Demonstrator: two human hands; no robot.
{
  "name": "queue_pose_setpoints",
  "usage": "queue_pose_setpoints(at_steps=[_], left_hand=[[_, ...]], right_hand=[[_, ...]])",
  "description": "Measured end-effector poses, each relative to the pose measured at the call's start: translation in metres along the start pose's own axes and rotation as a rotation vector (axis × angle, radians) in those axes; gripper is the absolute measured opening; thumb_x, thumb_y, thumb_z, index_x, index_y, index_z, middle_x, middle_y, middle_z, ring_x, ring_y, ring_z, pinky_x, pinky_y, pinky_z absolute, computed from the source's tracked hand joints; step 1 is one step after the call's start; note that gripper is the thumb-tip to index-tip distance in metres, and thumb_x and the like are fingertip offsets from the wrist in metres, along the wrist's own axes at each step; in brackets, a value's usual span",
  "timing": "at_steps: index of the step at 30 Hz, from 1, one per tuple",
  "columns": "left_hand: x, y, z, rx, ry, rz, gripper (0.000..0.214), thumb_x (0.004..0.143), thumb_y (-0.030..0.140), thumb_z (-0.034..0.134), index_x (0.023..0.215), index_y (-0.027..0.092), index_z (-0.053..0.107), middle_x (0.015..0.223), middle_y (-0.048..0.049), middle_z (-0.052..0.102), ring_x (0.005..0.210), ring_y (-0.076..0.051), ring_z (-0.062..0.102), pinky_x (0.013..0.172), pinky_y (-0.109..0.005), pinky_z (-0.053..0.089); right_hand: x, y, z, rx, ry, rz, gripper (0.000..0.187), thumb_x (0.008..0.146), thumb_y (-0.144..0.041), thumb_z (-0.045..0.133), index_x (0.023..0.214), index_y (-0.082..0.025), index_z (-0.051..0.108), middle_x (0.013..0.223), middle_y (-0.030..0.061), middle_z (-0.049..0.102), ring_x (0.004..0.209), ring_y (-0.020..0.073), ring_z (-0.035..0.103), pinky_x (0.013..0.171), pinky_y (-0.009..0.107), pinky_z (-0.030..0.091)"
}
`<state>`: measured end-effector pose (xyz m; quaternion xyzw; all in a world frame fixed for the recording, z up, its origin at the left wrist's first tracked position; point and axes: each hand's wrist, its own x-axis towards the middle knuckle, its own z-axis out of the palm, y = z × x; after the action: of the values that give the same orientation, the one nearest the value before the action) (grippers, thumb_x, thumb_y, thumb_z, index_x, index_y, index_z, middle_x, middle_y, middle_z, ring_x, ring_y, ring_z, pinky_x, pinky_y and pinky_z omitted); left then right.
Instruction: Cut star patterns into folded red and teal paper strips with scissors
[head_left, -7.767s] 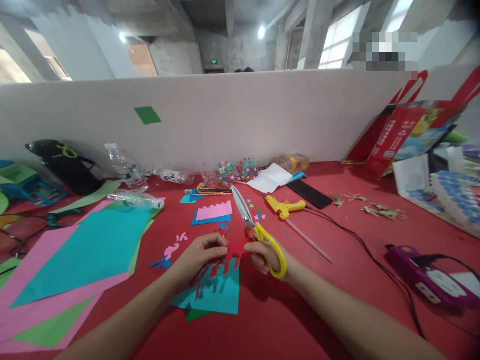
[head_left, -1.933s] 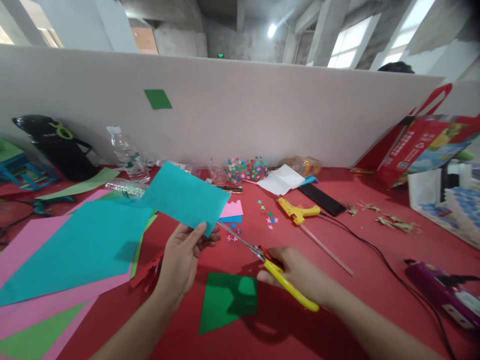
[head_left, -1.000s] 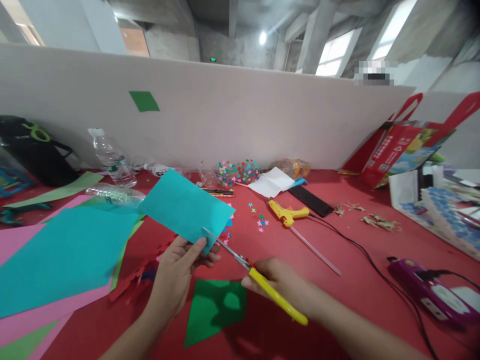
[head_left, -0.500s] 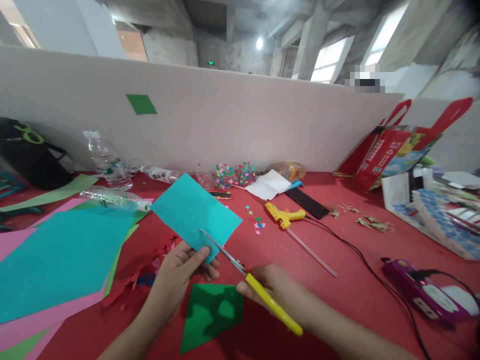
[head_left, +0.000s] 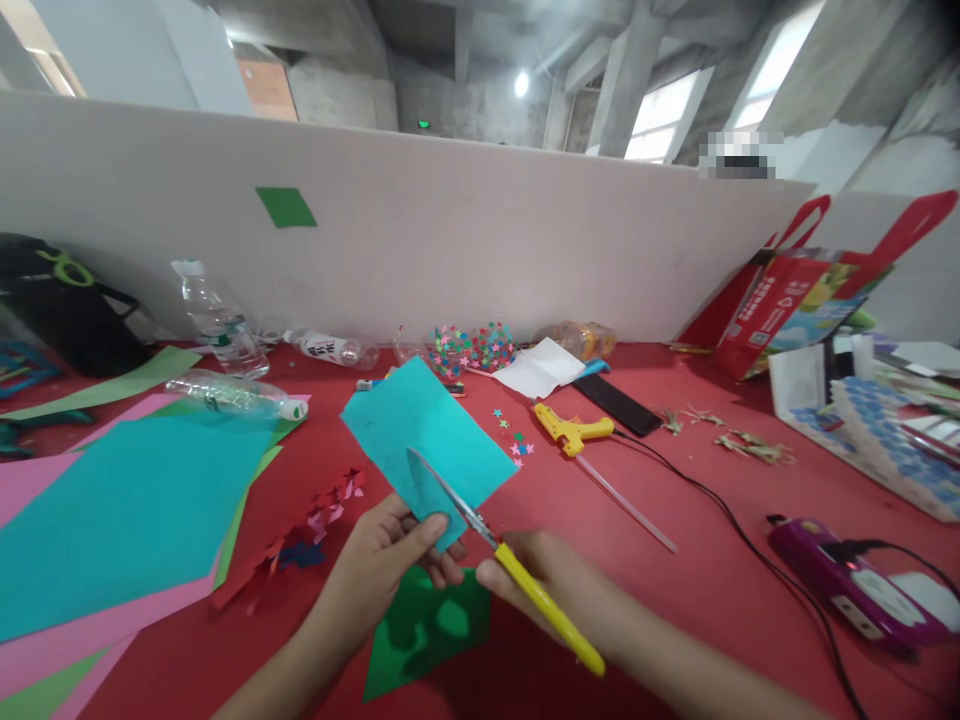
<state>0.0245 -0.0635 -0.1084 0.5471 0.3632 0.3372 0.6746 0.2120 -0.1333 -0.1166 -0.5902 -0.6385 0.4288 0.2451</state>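
My left hand (head_left: 379,572) pinches the near corner of a teal paper rectangle (head_left: 427,445) and holds it up over the red table (head_left: 675,560). My right hand (head_left: 559,590) grips yellow-handled scissors (head_left: 502,555); their blades lie against the paper's lower part, just beyond my left thumb. A green paper piece (head_left: 420,640) lies flat under both hands. Red and pink paper cut-outs (head_left: 300,530) lie to the left of my left hand.
Large teal, pink and green sheets (head_left: 127,510) cover the table's left. A yellow glue gun (head_left: 574,430) with cable, a black phone (head_left: 619,400), a heap of paper stars (head_left: 469,348), plastic bottles (head_left: 217,320), a purple device (head_left: 855,590) and a red bag (head_left: 787,290) stand around. A white partition (head_left: 487,250) runs behind.
The teal paper has turned and moved right toward the scissors. The blades now reach further into the paper's lower edge. Both hands sit slightly lower and closer together.
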Motion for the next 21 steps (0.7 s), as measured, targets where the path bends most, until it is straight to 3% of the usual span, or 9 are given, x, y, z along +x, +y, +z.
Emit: queue_pose_setpoints(at_steps=[5,9,13,15,21], left_hand=[[-0.003,0.003,0.006,0.006,-0.011,-0.02,0.026,0.071,0.04,0.069,0.076,0.015,0.061,0.057,-0.0031,0.07,0.048,-0.018,0.066,0.046,-0.025,0.049],[-0.002,0.014,-0.002,0.092,-0.017,-0.01,0.025,0.067,0.039,0.072,0.069,0.016,0.064,0.059,-0.0033,0.071,0.051,-0.019,0.066,0.049,-0.026,0.049],[0.003,0.017,-0.02,0.123,0.23,0.136,0.029,0.076,0.041,0.065,0.059,0.018,0.06,0.053,0.0011,0.064,0.052,-0.014,0.06,0.054,-0.024,0.047],[0.005,0.016,-0.026,0.146,0.284,0.158,0.034,0.081,0.042,0.059,0.057,0.018,0.057,0.05,0.0019,0.061,0.05,-0.013,0.057,0.054,-0.023,0.046],[0.003,0.019,-0.02,0.231,0.227,0.118,0.041,0.078,0.047,0.06,0.049,0.018,0.054,0.042,0.001,0.058,0.042,-0.013,0.053,0.047,-0.024,0.043]], right_hand=[[0.001,0.003,0.005,0.028,0.019,-0.038,0.051,0.086,-0.063,0.044,0.067,-0.017,0.046,0.062,-0.0032,0.035,0.057,0.0098,0.031,0.048,0.022,0.023],[0.003,0.003,0.005,0.111,-0.011,-0.026,0.054,0.085,-0.067,0.043,0.067,-0.016,0.047,0.062,-0.0031,0.035,0.056,0.0096,0.03,0.047,0.021,0.022],[0.001,0.001,0.001,0.03,-0.046,-0.014,0.054,0.084,-0.067,0.044,0.063,-0.017,0.04,0.061,-0.0046,0.029,0.055,0.0089,0.026,0.046,0.022,0.018],[-0.001,0.0,0.0,-0.014,-0.049,-0.029,0.053,0.085,-0.066,0.043,0.063,-0.018,0.039,0.061,-0.0047,0.028,0.056,0.0089,0.025,0.047,0.023,0.017],[-0.002,-0.001,0.001,0.034,-0.085,0.0,0.049,0.086,-0.064,0.043,0.067,-0.018,0.041,0.062,-0.0044,0.032,0.055,0.0092,0.027,0.047,0.023,0.021]])
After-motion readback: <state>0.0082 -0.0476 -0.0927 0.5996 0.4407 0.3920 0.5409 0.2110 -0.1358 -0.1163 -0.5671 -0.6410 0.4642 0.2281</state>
